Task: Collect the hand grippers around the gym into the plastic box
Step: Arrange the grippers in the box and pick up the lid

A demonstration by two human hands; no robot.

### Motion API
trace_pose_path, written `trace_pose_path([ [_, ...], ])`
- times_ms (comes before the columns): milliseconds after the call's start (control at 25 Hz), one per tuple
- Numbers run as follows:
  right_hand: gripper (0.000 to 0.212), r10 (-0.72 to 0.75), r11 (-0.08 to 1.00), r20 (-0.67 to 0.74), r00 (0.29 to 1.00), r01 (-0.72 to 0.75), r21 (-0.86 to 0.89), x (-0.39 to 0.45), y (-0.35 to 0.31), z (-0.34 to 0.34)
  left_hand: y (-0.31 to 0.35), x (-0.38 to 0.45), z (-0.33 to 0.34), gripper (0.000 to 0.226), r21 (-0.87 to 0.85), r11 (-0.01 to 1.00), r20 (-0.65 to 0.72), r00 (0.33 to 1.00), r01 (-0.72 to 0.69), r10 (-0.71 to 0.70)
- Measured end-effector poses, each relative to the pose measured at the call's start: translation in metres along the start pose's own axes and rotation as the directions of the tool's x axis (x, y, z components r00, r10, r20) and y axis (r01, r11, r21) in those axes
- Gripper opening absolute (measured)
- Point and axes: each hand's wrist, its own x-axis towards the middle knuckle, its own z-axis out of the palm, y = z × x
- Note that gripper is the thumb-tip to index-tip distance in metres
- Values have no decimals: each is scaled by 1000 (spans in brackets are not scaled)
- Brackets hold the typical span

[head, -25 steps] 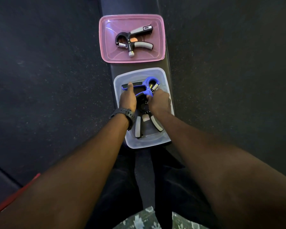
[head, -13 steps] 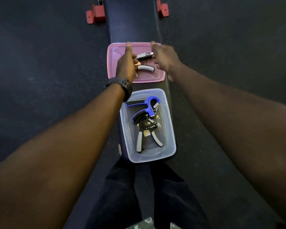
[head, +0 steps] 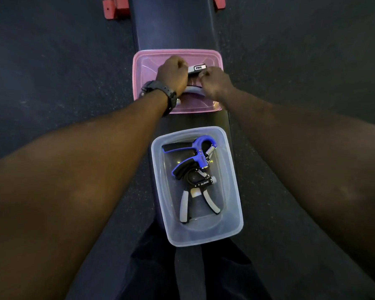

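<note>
A clear plastic box [head: 232,224] sits on a dark bench, close to me. Inside it lie a blue hand gripper [head: 192,153] and, partly under it, a black and grey hand gripper [head: 200,191]. Farther along the bench lies a pink lid [head: 210,57] with a second black and grey hand gripper [head: 197,69] on it. My left hand [head: 172,75] is curled over that gripper's head end. My right hand [head: 214,83] closes on its handles. Most of this gripper is hidden under both hands.
The dark padded bench [head: 171,24] runs away from me, with red metal feet [head: 115,8] at its far end. Dark rubber floor lies on both sides. My legs straddle the bench below the clear box.
Both hands left the blue gripper in the clear box, reached forward to the pink lid, and have now closed onto the grey gripper there.
</note>
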Motion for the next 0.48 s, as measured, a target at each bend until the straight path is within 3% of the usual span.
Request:
trace_pose_path([
  [160,35,-4,998,-88,996,-2,-69,25,19,28,-11,21,14,42,333,924,186,974,-188,131],
  [240,34,-10,994,-109,994,-2,-113,30,22,32,-13,25,17,50,427,871,205,964,-243,168],
  [400,34,-37,995,-96,995,29,-92,31,25,28,-6,32,17,68,457,866,136,978,-206,161],
  [480,31,-68,995,-84,994,62,-75,26,23,21,-2,36,14,61,431,877,127,977,-212,173],
])
